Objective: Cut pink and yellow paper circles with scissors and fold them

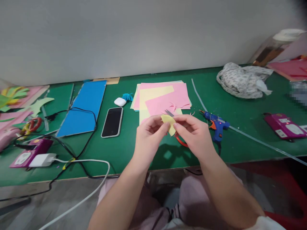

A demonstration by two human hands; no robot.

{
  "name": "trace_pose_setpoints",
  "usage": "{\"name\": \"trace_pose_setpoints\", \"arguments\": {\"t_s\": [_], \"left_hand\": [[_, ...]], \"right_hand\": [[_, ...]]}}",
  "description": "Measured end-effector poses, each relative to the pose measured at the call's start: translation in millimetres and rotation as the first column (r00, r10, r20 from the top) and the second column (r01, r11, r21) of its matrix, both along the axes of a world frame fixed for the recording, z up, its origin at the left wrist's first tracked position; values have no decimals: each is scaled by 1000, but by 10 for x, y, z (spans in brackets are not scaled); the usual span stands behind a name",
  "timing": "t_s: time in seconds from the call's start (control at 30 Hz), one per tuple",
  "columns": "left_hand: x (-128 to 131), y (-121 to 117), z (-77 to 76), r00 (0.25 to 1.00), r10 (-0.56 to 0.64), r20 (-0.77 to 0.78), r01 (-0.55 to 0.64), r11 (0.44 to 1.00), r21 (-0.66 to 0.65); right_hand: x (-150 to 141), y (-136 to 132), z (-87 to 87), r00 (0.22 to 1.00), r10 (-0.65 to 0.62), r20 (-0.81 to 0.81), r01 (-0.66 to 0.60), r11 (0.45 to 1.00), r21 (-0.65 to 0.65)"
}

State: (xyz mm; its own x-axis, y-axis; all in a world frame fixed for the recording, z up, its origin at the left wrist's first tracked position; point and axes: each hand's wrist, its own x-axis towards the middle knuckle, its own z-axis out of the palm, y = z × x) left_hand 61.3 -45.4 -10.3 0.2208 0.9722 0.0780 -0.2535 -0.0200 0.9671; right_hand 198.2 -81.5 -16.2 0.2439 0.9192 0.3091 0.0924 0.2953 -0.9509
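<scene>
A small piece of yellow paper (171,128) is pinched between my two hands above the table's front half. My left hand (151,132) grips its left side with thumb and fingers. On the other side, my right hand (193,131) pinches the right edge. Behind and below the paper lie scissors (182,142) with red handles; their blade tips show just above the paper, and the rest is hidden by it and my right hand. Pink and yellow paper sheets (159,102) are stacked beyond my hands, with thin pink scraps on top.
A blue glue gun (217,124) with a long glue stick lies right of my hands. Leftward are a phone (112,122), a white earbud case (120,102), a blue board (83,108) and tangled cables. Purple power strips (284,126) and a cloth bundle (242,81) occupy the right.
</scene>
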Motion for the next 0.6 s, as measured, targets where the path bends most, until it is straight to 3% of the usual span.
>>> {"name": "trace_pose_setpoints", "arguments": {"t_s": [0.13, 0.27, 0.47, 0.6], "left_hand": [[-29, 35, 24, 992, -28, 125, 47, 987, -153], [-38, 34, 58, 984, -50, 174, 83, 978, -190], [-42, 11, 50, 986, -93, 138, 110, 986, -124], [-54, -9, 8, 992, -72, 107, 77, 996, -44]], "right_hand": [[90, -32, 13, 969, 2, 247, -51, 980, 194], [130, -26, 17, 852, -79, 517, -133, 923, 361], [125, -8, 12, 822, -186, 538, -58, 913, 404], [113, -10, 34, 869, -178, 462, 1, 934, 358]]}}
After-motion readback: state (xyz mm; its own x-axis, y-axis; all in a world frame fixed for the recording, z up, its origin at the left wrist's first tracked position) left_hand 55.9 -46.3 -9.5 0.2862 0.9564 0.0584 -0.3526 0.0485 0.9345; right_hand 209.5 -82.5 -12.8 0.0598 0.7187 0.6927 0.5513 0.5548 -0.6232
